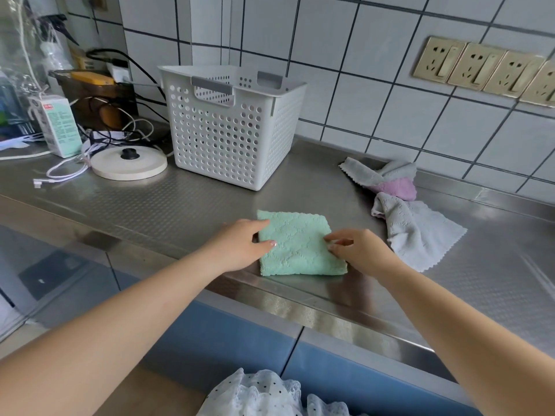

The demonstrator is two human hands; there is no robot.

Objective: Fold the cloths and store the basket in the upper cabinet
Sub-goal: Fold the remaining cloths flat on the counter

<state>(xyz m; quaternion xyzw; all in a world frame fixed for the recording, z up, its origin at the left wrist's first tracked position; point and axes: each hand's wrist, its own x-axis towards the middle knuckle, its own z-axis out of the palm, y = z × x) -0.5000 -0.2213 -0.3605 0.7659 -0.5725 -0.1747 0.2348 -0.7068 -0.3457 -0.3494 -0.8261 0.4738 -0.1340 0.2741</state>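
A frill of white dotted lace (264,391) sits closest to the lens at 6 o'clock, and both bare forearms reach up from the lower corners toward the middle of the steel desk (186,202). The left hand (240,246) lies palm down at the left edge of the green cloth (295,246), fingers nearly straight and spread a little, the fingertips resting on the fabric and the thumb laid across its left border; it presses rather than grips. The right hand (357,250) comes in from 4 o'clock with the wrist slightly raised, its fingers bent and bunched at the cloth's right edge, where they seem to pinch the layers (the thumb's contact is partly hidden).

The green cloth is folded into a neat square and lies flat near the desk's front edge. At 12 o'clock of it, well apart, stands the white perforated basket (231,130), upright, with grey handles. At 2 o'clock of the cloth is a loose heap: a grey cloth (417,232) spread toward the front, a pink cloth (396,187) behind it, and another grey one (369,171) against the wall. A round white lid (129,163) with a black knob lies just left of the basket, beside tangled cables (99,136) and a pale green carton (58,124).
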